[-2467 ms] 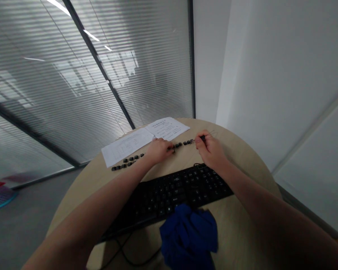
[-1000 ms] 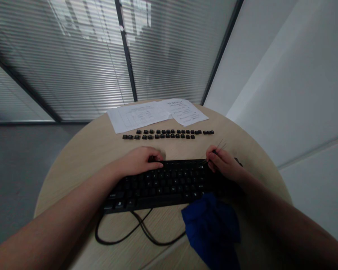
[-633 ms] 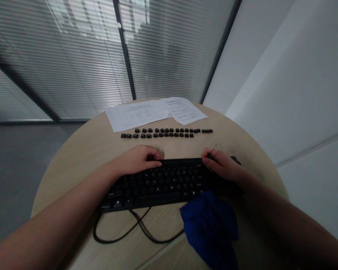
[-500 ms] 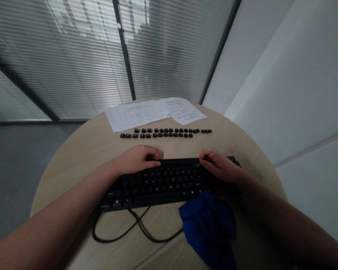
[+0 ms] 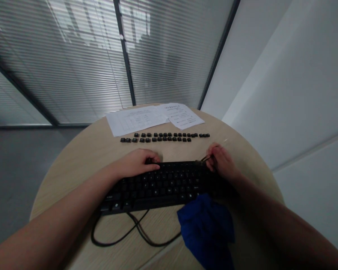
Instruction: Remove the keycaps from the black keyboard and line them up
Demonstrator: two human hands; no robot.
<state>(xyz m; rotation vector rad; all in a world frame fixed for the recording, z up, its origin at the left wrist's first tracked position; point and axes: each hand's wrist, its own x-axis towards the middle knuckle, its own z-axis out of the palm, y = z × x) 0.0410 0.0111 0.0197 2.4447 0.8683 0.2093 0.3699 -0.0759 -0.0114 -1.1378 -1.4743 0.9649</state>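
Now right hand point(image 5: 222, 162), grip clenched on thin tool point(image 5: 205, 159), at keyboard point(image 5: 163, 183) far edge.

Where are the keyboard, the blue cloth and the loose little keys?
keyboard point(image 5: 163, 183), head view, middle of its key rows.
blue cloth point(image 5: 205, 228), head view, centre of the bundle.
loose keys point(image 5: 163, 137), head view, middle of the rows.
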